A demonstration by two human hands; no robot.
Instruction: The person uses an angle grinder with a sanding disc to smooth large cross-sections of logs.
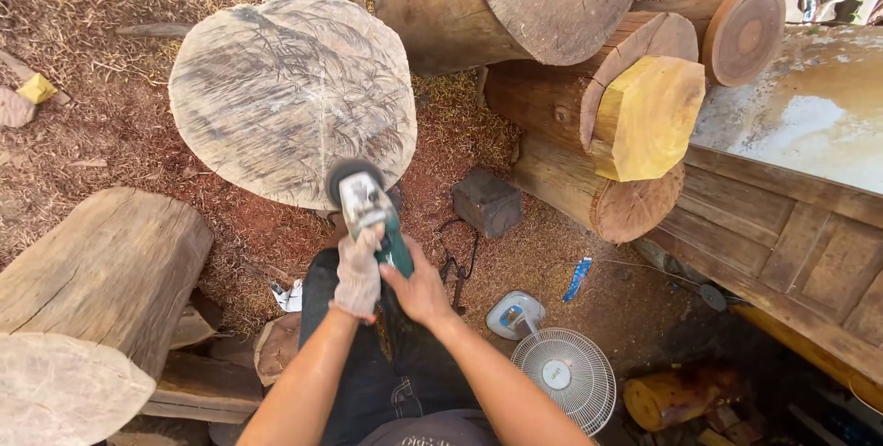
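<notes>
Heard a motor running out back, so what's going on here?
A person holds an angle grinder in both hands: the gloved left hand near its head, the bare right hand on the green body. Its disc sits at the near edge of a round wood slab. Logs and a fan lie nearby.

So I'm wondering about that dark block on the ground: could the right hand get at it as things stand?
Probably yes, but not freely: the right hand grips the angle grinder. The dark block lies just beyond on open sawdust, with only a cord between them.
</notes>
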